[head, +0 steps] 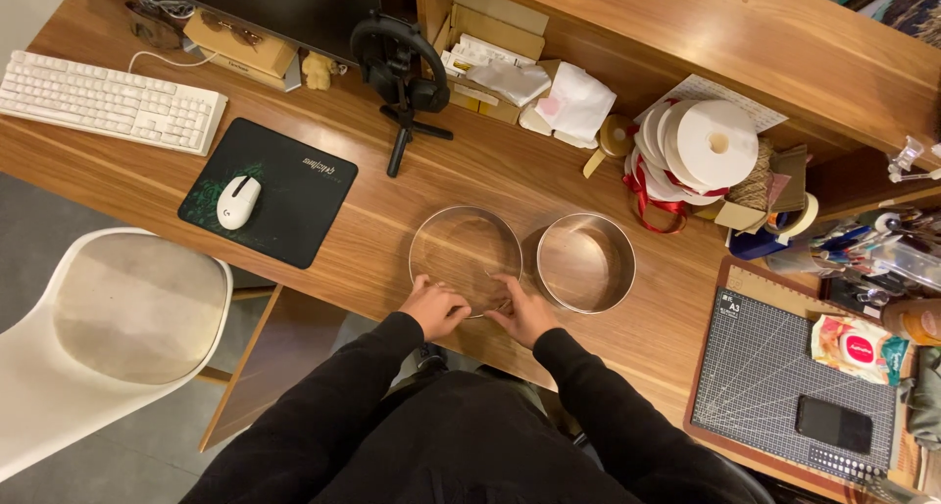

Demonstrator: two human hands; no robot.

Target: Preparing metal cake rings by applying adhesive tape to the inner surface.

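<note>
A clear round ring [465, 259], thin-walled and see-through, lies flat on the wooden desk [510, 171] right at its front edge, and both hands are on its near rim. The left hand [434, 307] has its fingers curled and bunched together against the ring's near left side; the right hand [522, 310] is curled the same way on the near right side, fingertips pinching the thin wall, though from here I cannot tell how firm either hold is. Both sleeves are black. Just beside the ring on its right, almost touching it, sits a metal ring [585, 262] of much the same width, also flat on the wood. Beyond the clear ring stands a small black tripod [400, 82] with a ring-shaped head. Well to the ring's left lies a black mouse pad [284, 195] with a white mouse [238, 201] on it, and farther left and back a white keyboard [108, 102]. Behind the metal ring, to the clear ring's far right, white ribbon spools [706, 141] are stacked with some red ribbon [647, 198] trailing. To the near right of the ring lies a grey cutting mat [774, 367] with a dark phone [833, 424] on it. Left of the ring and below desk level stands a white chair [108, 327]
</note>
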